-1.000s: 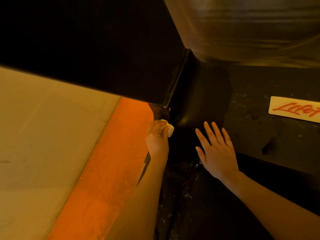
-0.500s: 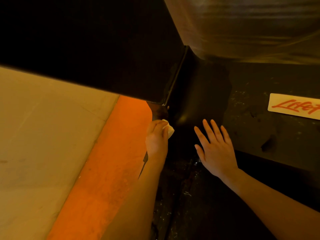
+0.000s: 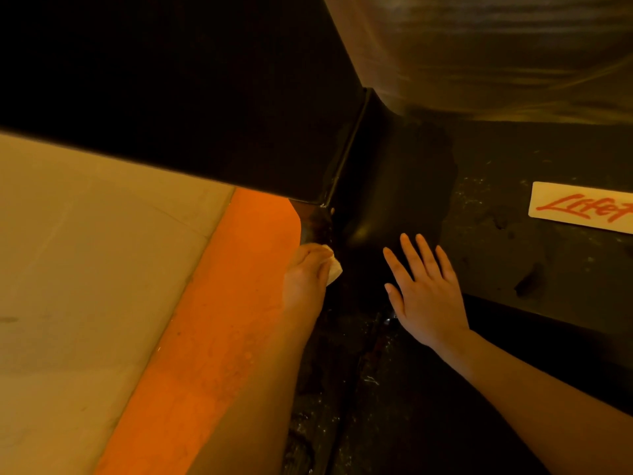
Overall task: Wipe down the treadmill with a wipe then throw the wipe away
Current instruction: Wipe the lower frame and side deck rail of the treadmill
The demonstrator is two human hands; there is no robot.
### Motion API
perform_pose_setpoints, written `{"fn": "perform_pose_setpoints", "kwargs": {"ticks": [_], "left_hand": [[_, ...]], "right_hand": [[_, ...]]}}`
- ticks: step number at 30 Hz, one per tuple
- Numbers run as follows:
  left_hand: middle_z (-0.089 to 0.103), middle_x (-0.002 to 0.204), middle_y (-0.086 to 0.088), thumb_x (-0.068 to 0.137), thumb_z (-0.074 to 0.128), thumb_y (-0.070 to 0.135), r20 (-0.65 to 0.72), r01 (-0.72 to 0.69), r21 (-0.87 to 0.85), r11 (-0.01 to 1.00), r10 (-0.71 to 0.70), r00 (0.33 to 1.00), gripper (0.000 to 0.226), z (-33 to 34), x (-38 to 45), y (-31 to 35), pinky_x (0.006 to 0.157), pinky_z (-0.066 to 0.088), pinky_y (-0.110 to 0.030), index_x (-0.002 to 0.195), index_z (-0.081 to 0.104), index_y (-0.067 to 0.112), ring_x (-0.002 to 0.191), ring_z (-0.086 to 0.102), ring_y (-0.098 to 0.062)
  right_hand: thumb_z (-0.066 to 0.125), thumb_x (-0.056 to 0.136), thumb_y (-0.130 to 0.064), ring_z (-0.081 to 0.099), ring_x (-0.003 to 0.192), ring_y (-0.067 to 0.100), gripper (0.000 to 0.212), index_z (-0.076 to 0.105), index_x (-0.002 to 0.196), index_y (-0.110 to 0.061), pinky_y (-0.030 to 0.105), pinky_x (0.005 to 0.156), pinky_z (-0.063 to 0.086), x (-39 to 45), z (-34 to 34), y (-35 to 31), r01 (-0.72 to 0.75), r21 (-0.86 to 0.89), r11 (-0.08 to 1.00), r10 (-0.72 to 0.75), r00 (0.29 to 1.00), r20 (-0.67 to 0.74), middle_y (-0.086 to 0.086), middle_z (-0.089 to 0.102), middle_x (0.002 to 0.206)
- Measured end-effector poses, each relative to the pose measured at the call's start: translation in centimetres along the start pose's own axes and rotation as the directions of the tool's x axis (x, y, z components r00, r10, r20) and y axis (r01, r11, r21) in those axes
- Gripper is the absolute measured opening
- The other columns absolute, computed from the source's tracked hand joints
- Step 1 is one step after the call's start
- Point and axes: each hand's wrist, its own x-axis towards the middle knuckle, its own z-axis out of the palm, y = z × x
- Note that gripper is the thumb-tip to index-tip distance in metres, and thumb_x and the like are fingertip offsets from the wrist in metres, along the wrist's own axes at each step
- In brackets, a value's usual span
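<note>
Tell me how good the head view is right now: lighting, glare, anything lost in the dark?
Head view: dim with a strong orange cast; the black upright is nearly featureless; a small glare spot sits on the curved base; the left hand with the wipe and the right hand stay readable; straight edges bend slightly.

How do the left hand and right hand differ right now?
The left hand is curled shut around a small white wipe; the right hand is empty, fingers spread. The left works at the black treadmill frame's corner beside the orange floor stripe; the right lies flat-palmed over the dark base. Both are bare.
</note>
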Motion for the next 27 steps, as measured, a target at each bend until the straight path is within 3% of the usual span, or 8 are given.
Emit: {"fn": "perform_pose_setpoints", "kwargs": {"ticks": [4, 8, 11, 16, 20, 23, 27], "left_hand": [[0.061, 0.115, 0.001, 0.094, 0.062, 0.003, 0.074, 0.043, 0.036, 0.998, -0.046, 0.996, 0.018, -0.3, -1.1, -0.8, 0.087, 0.032, 0.002, 0.107, 0.072, 0.007, 0.099, 0.055, -0.006], [0.053, 0.112, 0.009, 0.093, 0.058, 0.008, 0.050, 0.079, -0.040, 0.996, -0.077, 0.996, 0.017, -0.1, 1.1, -0.7, 0.085, 0.039, -0.008, 0.105, 0.069, 0.013, 0.099, 0.056, -0.009], [0.049, 0.114, 0.011, 0.094, 0.059, 0.008, 0.015, 0.100, 0.016, 0.995, -0.100, 0.995, 0.017, -0.1, 3.2, -1.1, 0.079, 0.041, -0.008, 0.106, 0.065, 0.018, 0.102, 0.056, -0.009], [0.058, 0.117, -0.003, 0.093, 0.061, 0.001, 0.012, 0.082, 0.042, 0.996, -0.083, 0.996, 0.017, -1.2, 1.0, -1.4, 0.076, 0.034, -0.003, 0.106, 0.069, 0.007, 0.095, 0.054, -0.012], [0.057, 0.113, -0.004, 0.094, 0.060, 0.000, 0.014, 0.109, 0.026, 0.994, -0.110, 0.994, 0.015, -1.1, 0.3, -1.8, 0.075, 0.037, -0.011, 0.105, 0.069, 0.006, 0.094, 0.058, -0.019], [0.051, 0.113, 0.006, 0.095, 0.059, 0.005, -0.029, 0.133, -0.012, 0.991, -0.134, 0.991, 0.015, -0.9, 1.3, -1.3, 0.078, 0.041, -0.013, 0.107, 0.068, 0.008, 0.099, 0.055, -0.014], [0.057, 0.121, -0.005, 0.098, 0.054, 0.012, -0.049, 0.137, 0.054, 0.989, -0.135, 0.990, 0.019, -1.2, 3.2, -1.2, 0.087, 0.037, -0.017, 0.113, 0.066, 0.009, 0.110, 0.051, -0.016]], "right_hand": [[0.025, 0.100, -0.048, 0.018, 0.150, 0.035, 0.061, 0.037, 0.152, -0.020, 0.053, 0.121, 0.016, 0.1, -0.1, -0.3, -0.016, -0.018, 1.000, 0.016, 1.000, 0.007, 0.015, 0.027, 0.161], [0.025, 0.097, -0.044, 0.020, 0.149, 0.039, 0.062, 0.040, 0.151, -0.017, 0.059, 0.119, 0.017, 0.5, 0.0, -1.2, -0.046, -0.037, 0.998, 0.046, 0.999, 0.007, 0.017, 0.029, 0.159], [0.026, 0.097, -0.043, 0.018, 0.149, 0.039, 0.061, 0.038, 0.151, -0.019, 0.060, 0.119, 0.016, 0.8, 0.1, -1.4, -0.044, -0.026, 0.999, 0.045, 0.999, 0.006, 0.016, 0.028, 0.160], [0.025, 0.098, -0.050, 0.020, 0.149, 0.038, 0.061, 0.035, 0.153, -0.025, 0.056, 0.119, 0.017, 1.4, -0.1, -1.6, 0.062, -0.010, 0.998, -0.062, 0.998, 0.001, 0.014, 0.027, 0.161], [0.026, 0.096, -0.057, 0.020, 0.149, 0.037, 0.064, 0.036, 0.152, -0.027, 0.054, 0.119, 0.015, 2.0, 0.2, -2.3, 0.047, 0.008, 0.999, -0.047, 0.999, 0.026, 0.012, 0.029, 0.161], [0.028, 0.096, -0.057, 0.021, 0.149, 0.037, 0.064, 0.037, 0.152, -0.027, 0.055, 0.119, 0.016, 1.9, 0.4, -2.3, 0.047, 0.011, 0.999, -0.048, 0.999, 0.010, 0.012, 0.029, 0.160], [0.031, 0.097, -0.057, 0.020, 0.150, 0.036, 0.063, 0.035, 0.153, -0.028, 0.055, 0.119, 0.016, 1.9, 0.5, -2.3, 0.052, -0.001, 0.999, -0.052, 0.999, -0.002, 0.012, 0.028, 0.161]]}}
